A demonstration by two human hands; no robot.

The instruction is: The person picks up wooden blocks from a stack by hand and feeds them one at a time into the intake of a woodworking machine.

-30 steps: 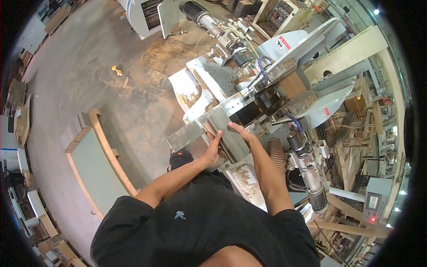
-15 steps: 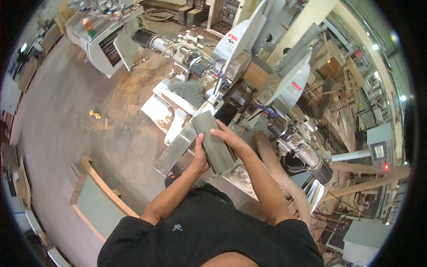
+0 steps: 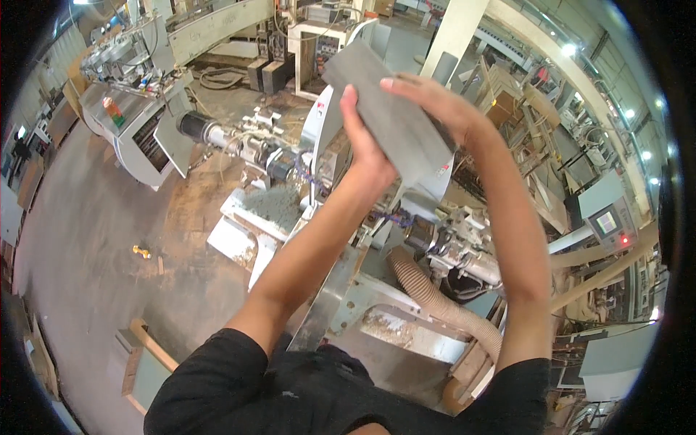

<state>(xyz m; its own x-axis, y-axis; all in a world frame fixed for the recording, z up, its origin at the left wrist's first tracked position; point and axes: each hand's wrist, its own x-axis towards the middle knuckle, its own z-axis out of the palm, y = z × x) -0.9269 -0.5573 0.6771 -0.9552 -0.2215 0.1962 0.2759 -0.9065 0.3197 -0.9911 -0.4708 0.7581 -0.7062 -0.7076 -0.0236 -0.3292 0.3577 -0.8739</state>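
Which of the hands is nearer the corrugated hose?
Left, narrowly. Both hands are raised on the grey panel, well above the hose. The left hand grips its lower-left edge; the right hand sits higher, on the upper right.

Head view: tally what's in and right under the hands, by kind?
Grey panel, held raised between both hands: 1
Hands on the panel: 2, left hand, right hand
Ribbed beige dust hose below: 1
Small yellow object on the floor: 1
Total: 5
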